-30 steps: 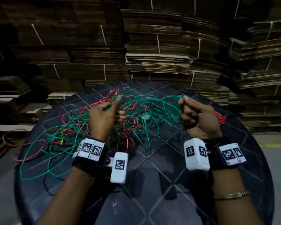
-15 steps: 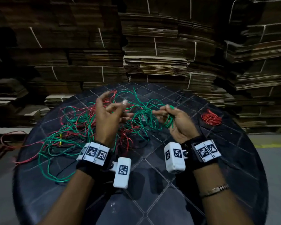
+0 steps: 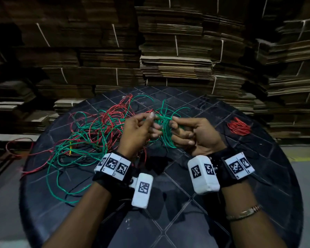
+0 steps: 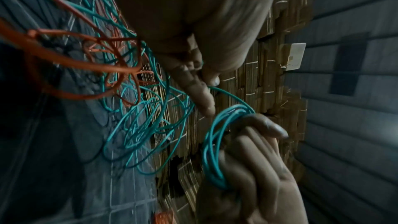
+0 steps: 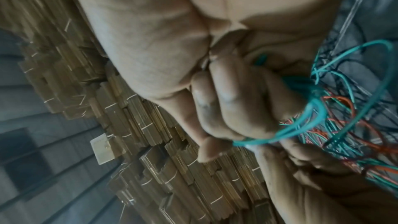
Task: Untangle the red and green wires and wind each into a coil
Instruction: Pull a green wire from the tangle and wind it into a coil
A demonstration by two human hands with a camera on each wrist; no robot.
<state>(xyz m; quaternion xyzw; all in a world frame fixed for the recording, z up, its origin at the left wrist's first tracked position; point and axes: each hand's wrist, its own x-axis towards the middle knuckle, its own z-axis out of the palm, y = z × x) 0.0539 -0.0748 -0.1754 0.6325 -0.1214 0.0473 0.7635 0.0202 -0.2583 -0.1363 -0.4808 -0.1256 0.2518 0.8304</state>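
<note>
Between my two hands, just above the dark table point(image 3: 168, 221), a small coil of green wire point(image 3: 166, 129) hangs looped around the curled fingers of my right hand point(image 3: 195, 135). Its loops stand roughly upright, with the long way of the coil running from my thumb down toward my little finger. My left hand point(image 3: 138, 131) pinches a single strand of the same green wire between thumb and forefinger, right beside the coil; that strand runs sideways, across from my left fingertips to my right ones. From the left wrist view the coil point(image 4: 217, 151) wraps my right fingers closely. To the left of my left hand and beyond it, the loose tangle of red wire point(image 3: 106, 120) and green lies spread flat on the table, some red trailing off its left edge. Well off to the right of my right hand sits a small red bundle point(image 3: 239, 127), lying flat.
</note>
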